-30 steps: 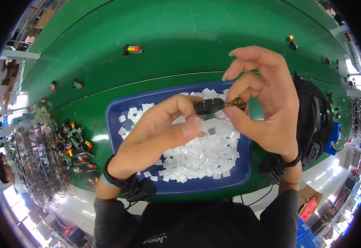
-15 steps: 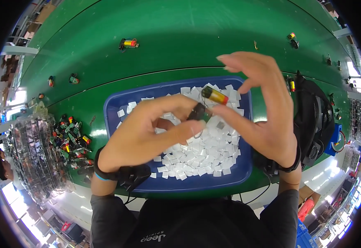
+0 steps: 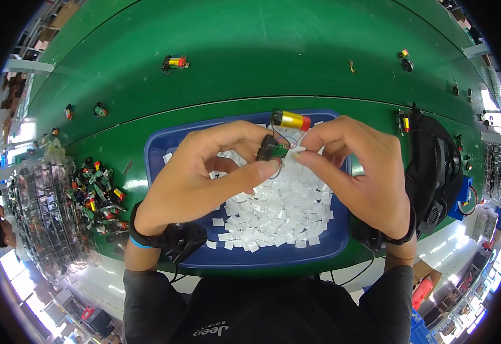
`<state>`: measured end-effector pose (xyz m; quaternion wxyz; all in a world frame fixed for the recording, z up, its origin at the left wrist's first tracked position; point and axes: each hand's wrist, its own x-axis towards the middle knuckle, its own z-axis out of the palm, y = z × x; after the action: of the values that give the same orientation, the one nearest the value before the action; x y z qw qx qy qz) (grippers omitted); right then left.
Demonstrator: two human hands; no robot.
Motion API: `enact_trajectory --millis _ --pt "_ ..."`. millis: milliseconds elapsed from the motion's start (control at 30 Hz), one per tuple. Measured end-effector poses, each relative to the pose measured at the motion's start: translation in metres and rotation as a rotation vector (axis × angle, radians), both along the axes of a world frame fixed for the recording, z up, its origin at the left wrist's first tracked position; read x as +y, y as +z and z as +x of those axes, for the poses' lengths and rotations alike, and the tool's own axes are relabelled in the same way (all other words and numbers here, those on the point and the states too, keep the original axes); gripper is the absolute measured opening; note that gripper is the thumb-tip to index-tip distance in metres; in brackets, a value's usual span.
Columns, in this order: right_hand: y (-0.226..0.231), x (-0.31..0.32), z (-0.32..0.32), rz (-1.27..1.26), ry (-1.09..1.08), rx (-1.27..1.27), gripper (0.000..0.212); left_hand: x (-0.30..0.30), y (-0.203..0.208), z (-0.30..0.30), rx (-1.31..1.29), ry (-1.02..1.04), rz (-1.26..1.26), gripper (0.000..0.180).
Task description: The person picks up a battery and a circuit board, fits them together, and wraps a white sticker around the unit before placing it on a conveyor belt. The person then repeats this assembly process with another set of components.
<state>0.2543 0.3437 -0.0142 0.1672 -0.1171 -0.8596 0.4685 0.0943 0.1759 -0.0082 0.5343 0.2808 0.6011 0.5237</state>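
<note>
Head view: a green table (image 3: 250, 40) fills the scene, with a pale floor along its near edge. On it sits a blue tray (image 3: 273, 257) of white squares (image 3: 285, 212). Above the tray, the left hand (image 3: 204, 183) and right hand (image 3: 359, 178) pinch a small circuit board (image 3: 273, 151) wired to a yellow battery (image 3: 290, 120).

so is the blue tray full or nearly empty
Partly full. A heap of small white squares covers most of the blue tray floor, but bare blue shows along the near edge and corners.
</note>
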Motion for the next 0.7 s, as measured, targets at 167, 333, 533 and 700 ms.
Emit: enact_trajectory --millis 167,333,533,700 --pt "0.000 -0.002 -0.002 0.160 0.024 -0.006 0.019 -0.002 0.003 -0.004 0.219 -0.112 -0.039 0.027" --pt "-0.003 -0.003 -0.004 0.231 0.057 0.042 0.019 -0.003 0.003 -0.004 0.232 -0.118 -0.095 0.023" --pt "0.015 0.000 -0.004 0.271 0.153 0.020 0.017 -0.004 -0.001 -0.007 0.162 -0.096 -0.093 0.019" --pt "0.009 0.011 0.001 0.289 0.102 -0.159 0.015 -0.002 -0.002 -0.005 0.316 0.026 -0.006 0.016"
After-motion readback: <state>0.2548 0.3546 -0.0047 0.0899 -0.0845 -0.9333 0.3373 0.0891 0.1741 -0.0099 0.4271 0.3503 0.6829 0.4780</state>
